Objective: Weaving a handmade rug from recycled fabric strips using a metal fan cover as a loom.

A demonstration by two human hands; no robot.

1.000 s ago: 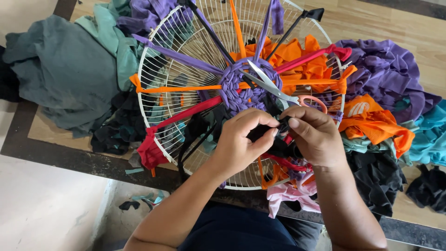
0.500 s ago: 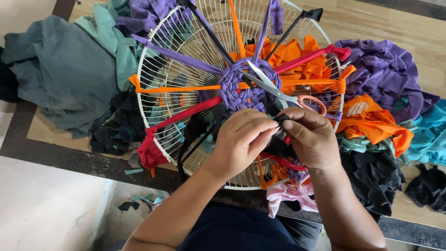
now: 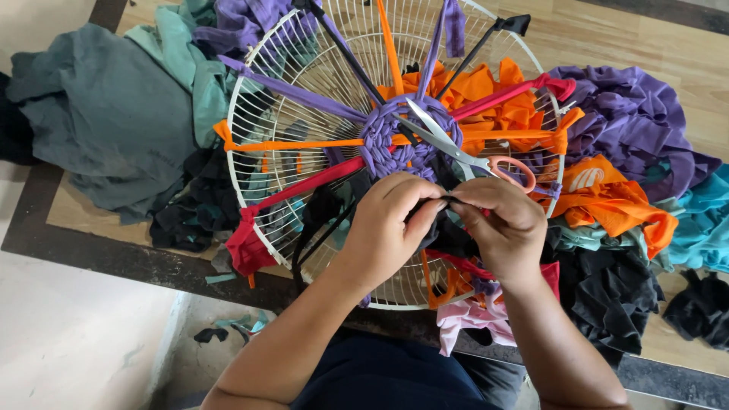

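Observation:
A round white wire fan guard [image 3: 262,99] lies on the table. Coloured fabric strips run like spokes from its rim to a purple woven centre [image 3: 399,144]. My left hand [image 3: 387,228] and my right hand [image 3: 497,228] meet just below that centre, both pinching a black fabric strip [image 3: 440,203] between thumbs and fingers. Scissors [image 3: 463,152] with orange handles rest on the guard, just above my right hand.
Piles of cloth ring the guard: grey-green [image 3: 99,114] at the left, purple [image 3: 630,121], orange [image 3: 607,197] and teal [image 3: 702,220] at the right, black [image 3: 607,296] at the lower right. A pink piece [image 3: 471,319] hangs off the table edge. Scraps [image 3: 228,328] lie on the floor.
My hands have shifted slightly, with the fingertips working the black strip closer together. The guard and scissors have not moved.

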